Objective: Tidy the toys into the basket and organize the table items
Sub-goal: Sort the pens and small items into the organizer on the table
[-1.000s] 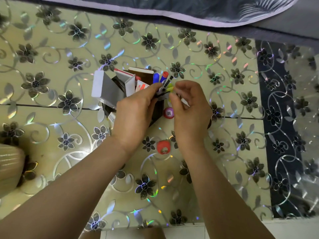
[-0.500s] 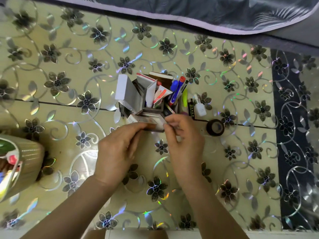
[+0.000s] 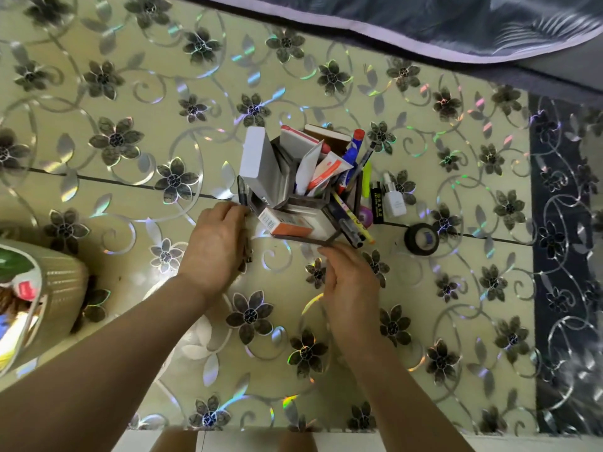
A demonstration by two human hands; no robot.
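Left hand point(image 3: 213, 246) grips a black pen point(image 3: 242, 194) — tip pointing away, organizer point(image 3: 295, 238) just rightward (right hand point(image 3: 350, 285) loose at its near edge).

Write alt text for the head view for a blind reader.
Two hands are at a crowded desk organizer on a flower-patterned table: the left hand holds a black pen beside it, the right hand is at its front edge. A basket sits far left.

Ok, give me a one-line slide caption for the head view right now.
Left hand grips a black pen beside the packed desk organizer, right hand at its front edge.
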